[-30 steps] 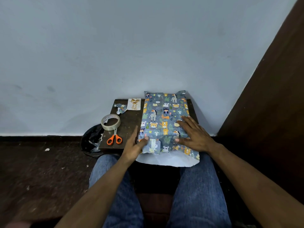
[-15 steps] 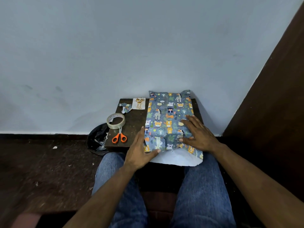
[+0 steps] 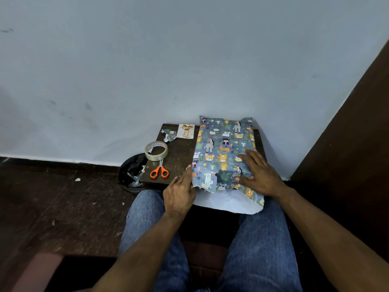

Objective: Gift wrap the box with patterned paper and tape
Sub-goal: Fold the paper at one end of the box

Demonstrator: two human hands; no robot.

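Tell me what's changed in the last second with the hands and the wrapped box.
The left hand let go of the near paper flap it was pinching and slid to the box's left edge, fingers straight alongside it. The right hand stayed flat on top of the box, pressing the paper down. The tape and scissors did not move.

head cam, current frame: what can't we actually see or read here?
- Box: hidden in the head view, fully covered by the patterned paper.
- Print on the tape roll and on the card: too small to read.
- Underside of the right hand: hidden by the hand itself, flat on the paper.
- Bin contents: dark, partly behind the table.
- Left hand fingers' contact with the paper edge: unclear.
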